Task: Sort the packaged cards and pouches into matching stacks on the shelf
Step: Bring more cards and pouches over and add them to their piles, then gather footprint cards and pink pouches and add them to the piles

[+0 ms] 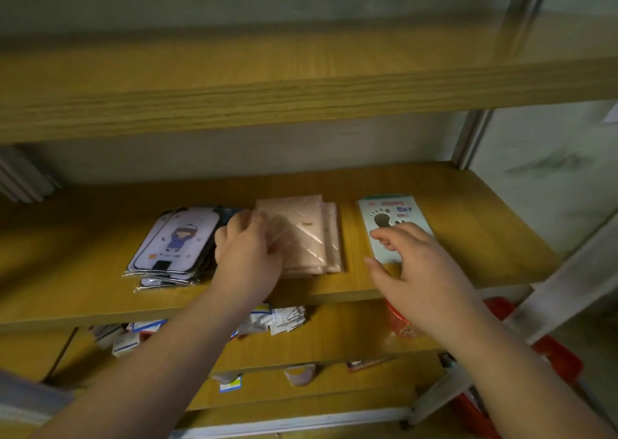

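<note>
Step in hand, as judged: squaring up near-sorted stacks on the shelf (418, 278). Left hand (249, 254) on pink pouch stack (307, 234) — fingers (240, 224) loosely curled over its left edge, touching, nothing lifted. Right hand (421, 264) over green card stack (391, 211) — fingers spread wide, tips near or on the top card; contact uncertain. Further left: cartoon card stack (177, 241), slightly fanned. Next move likely calls for light inward pushes to align edges.

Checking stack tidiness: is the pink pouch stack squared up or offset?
Offset. The top pink pouch sits left of the ones beneath, whose edges show at right; the left hand rests on it.
</note>
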The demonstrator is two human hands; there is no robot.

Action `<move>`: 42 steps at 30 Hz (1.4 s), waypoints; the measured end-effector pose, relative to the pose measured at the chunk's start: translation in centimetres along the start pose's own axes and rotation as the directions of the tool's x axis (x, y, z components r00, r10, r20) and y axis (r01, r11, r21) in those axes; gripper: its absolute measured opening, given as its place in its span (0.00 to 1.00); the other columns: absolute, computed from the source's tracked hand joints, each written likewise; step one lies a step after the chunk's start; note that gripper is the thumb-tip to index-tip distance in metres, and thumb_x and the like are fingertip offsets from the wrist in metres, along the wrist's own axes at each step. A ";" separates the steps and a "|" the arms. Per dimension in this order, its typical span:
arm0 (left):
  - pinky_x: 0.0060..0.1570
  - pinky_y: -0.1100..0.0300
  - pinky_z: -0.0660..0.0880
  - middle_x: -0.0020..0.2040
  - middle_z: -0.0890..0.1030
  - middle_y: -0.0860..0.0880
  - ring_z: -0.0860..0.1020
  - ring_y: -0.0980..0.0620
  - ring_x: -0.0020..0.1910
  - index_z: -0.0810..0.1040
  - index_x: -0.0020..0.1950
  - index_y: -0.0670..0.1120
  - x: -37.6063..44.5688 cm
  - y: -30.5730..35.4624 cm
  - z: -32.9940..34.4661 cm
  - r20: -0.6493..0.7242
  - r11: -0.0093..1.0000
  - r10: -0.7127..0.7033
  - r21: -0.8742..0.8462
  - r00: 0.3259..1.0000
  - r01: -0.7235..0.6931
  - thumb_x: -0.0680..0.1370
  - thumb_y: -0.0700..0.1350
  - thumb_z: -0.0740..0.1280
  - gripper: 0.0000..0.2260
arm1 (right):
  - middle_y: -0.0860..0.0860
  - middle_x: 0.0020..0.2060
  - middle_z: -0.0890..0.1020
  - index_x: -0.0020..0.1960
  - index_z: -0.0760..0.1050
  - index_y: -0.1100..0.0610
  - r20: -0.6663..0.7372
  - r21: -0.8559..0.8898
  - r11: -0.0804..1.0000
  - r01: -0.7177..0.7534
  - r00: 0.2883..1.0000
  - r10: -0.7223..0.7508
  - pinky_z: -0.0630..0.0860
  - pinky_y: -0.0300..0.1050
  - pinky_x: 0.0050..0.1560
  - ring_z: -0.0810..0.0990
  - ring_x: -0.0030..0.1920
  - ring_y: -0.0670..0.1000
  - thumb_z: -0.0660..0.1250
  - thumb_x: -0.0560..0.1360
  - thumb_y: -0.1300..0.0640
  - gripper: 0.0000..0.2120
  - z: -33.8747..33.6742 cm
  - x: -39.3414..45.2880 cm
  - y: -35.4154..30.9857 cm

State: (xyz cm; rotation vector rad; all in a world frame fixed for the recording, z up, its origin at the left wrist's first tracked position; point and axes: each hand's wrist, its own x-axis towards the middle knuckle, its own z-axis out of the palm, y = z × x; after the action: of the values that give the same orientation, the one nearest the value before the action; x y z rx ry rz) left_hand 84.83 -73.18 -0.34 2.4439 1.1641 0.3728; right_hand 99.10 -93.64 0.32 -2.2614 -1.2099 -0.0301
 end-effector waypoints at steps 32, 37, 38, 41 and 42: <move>0.68 0.60 0.61 0.74 0.73 0.51 0.68 0.51 0.72 0.71 0.75 0.48 -14.5 -19.8 -15.6 -0.381 0.978 -0.015 0.187 0.924 0.093 0.79 0.53 0.66 0.25 | 0.47 0.59 0.77 0.65 0.76 0.50 0.098 0.214 0.884 0.416 0.891 -0.443 0.75 0.47 0.57 0.76 0.59 0.49 0.67 0.76 0.46 0.19 12.4 2.5 -25.5; 0.68 0.64 0.58 0.73 0.74 0.53 0.66 0.55 0.71 0.71 0.75 0.49 -19.2 -29.5 -20.6 -0.441 0.971 -0.088 0.161 0.893 0.175 0.79 0.54 0.64 0.24 | 0.40 0.61 0.73 0.67 0.73 0.45 0.137 0.230 0.848 0.477 0.847 -0.513 0.71 0.41 0.55 0.72 0.61 0.44 0.64 0.77 0.43 0.19 16.7 0.1 -36.0; 0.68 0.62 0.60 0.73 0.73 0.54 0.65 0.55 0.72 0.70 0.75 0.50 -20.2 -31.5 -21.7 -0.452 0.970 -0.104 0.150 0.886 0.190 0.79 0.55 0.63 0.24 | 0.39 0.60 0.73 0.67 0.72 0.44 0.145 0.248 0.844 0.475 0.844 -0.517 0.71 0.40 0.55 0.72 0.60 0.43 0.63 0.77 0.43 0.19 17.5 -0.6 -38.1; 0.68 0.56 0.66 0.72 0.74 0.55 0.68 0.54 0.71 0.70 0.74 0.52 -22.3 -37.6 -25.2 -0.505 0.969 -0.133 0.116 0.853 0.219 0.79 0.59 0.58 0.25 | 0.38 0.58 0.73 0.66 0.74 0.44 0.138 0.306 0.816 0.491 0.825 -0.548 0.75 0.43 0.57 0.73 0.58 0.41 0.64 0.76 0.44 0.19 20.1 -2.0 -44.8; 0.68 0.54 0.67 0.72 0.74 0.54 0.68 0.54 0.71 0.71 0.74 0.51 -22.9 -39.6 -26.2 -0.514 0.968 -0.139 0.111 0.847 0.226 0.78 0.59 0.58 0.26 | 0.38 0.58 0.74 0.66 0.74 0.45 0.132 0.316 0.803 0.506 0.815 -0.565 0.75 0.43 0.58 0.73 0.58 0.41 0.65 0.76 0.44 0.18 21.0 -2.5 -47.0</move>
State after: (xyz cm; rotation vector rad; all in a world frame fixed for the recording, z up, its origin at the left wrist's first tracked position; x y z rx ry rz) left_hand 33.36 -62.21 2.84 2.4144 1.6912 0.9312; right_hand 56.42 -65.01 4.12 -1.6541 -1.8298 0.1635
